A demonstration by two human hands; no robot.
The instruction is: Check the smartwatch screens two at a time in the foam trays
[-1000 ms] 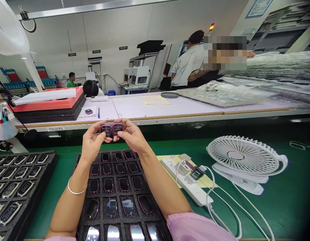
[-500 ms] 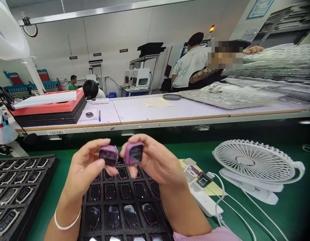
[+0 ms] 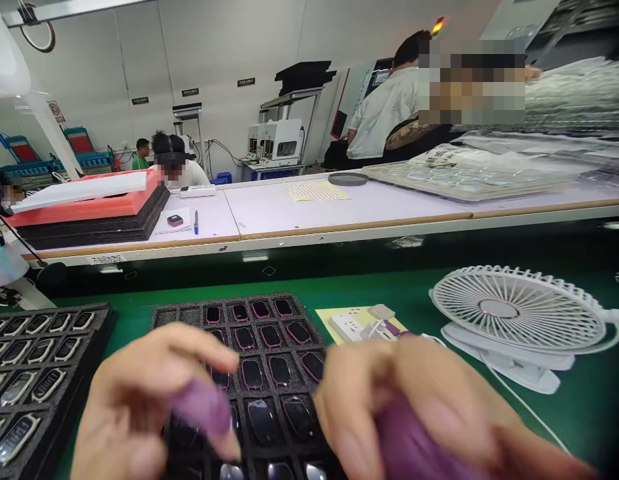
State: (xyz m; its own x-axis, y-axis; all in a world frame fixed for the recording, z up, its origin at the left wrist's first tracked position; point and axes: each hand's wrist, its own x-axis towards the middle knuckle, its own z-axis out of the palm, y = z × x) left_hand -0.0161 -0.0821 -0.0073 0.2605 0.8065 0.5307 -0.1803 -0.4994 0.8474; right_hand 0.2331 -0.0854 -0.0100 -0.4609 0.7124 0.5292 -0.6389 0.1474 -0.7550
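Note:
Close to the camera and smeared by motion, my left hand (image 3: 134,393) is closed around a purple smartwatch case (image 3: 203,408). My right hand (image 3: 349,393), also blurred, grips a second purple watch case (image 3: 414,440), mostly covered by the fingers. The two hands are apart, over the near part of a black foam tray (image 3: 164,319). Several dark-screened watch cases (image 3: 252,373) with purple rims lie in its compartments. A few compartments at its far left corner hold nothing. Both hands hide parts of the tray.
Left stands another foam tray (image 3: 97,353) with light-rimmed watches. To the right are a white power strip (image 3: 345,327) with cables and a white fan (image 3: 519,310). A raised shelf (image 3: 279,217) crosses behind, bearing foam sheets (image 3: 89,227) and plastic trays (image 3: 469,173). People work beyond it.
The hands have moved apart and nearer the camera, each with its purple watch case. The cases no longer face each other above the tray's middle. The view has shifted slightly.

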